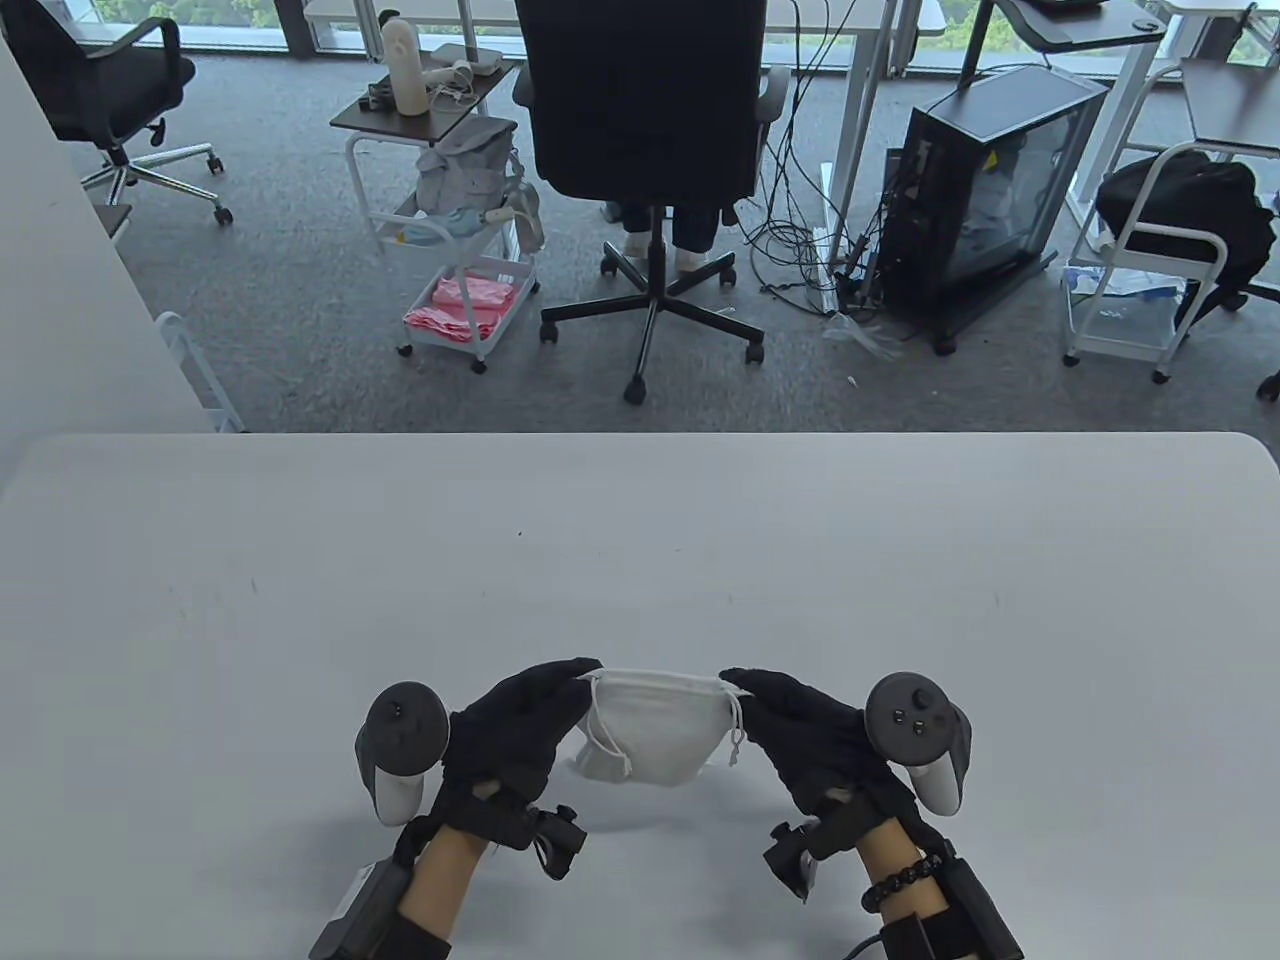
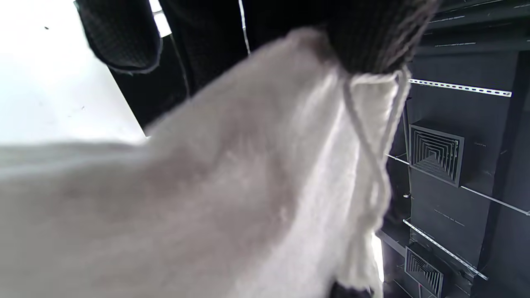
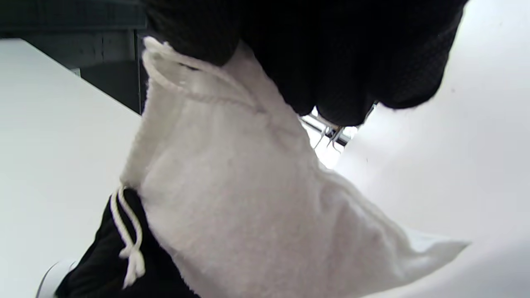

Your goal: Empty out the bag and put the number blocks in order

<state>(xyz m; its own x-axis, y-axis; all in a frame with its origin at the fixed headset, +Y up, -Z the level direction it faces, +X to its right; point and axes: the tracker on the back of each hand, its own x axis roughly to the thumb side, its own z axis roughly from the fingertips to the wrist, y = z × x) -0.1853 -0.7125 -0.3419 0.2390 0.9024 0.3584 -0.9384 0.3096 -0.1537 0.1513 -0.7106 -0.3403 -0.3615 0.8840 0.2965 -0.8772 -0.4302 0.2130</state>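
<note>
now both hands [image 1: 655, 735] pinch the white bag [image 1: 655, 725] by its top corners, mouth up, hanging lengthwise.

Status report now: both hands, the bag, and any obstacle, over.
Left hand and right hand each pinch one top corner of the white bag. Bag hangs between them over the table, no number blocks visible. Nothing in the way.

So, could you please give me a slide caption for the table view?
Both gloved hands, left and right, hold a white drawstring bag by its top corners.
</note>
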